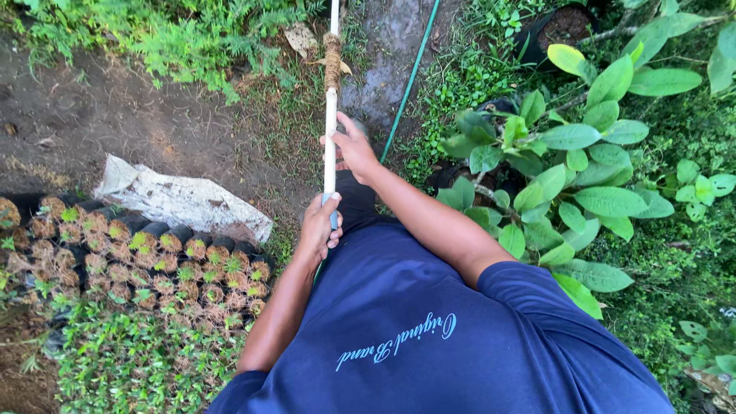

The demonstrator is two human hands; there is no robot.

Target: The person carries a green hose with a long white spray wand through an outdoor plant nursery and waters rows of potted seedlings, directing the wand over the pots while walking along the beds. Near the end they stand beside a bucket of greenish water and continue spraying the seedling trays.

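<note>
Both hands grip a long pale pole point(331, 115) that runs from the middle of the frame straight up to the top edge. The left hand point(320, 228) sits at centre, fingers clamped round the pole's lower end, where a bit of blue shows. The right hand point(354, 147) is just above it, fingers curled round the pole from the right side. Higher up the pole is a band of brown fibre wrapping point(332, 61). A green hose point(410, 80) slants across the ground just right of the pole. At lower left stand rows of seedling bags point(146, 257), with a crumpled white sack point(180, 198) lying along their upper edge on bare soil. A broad-leaved shrub point(583, 161) fills the right of the frame, and a navy shirt point(429, 337) covers the bottom centre.
</note>
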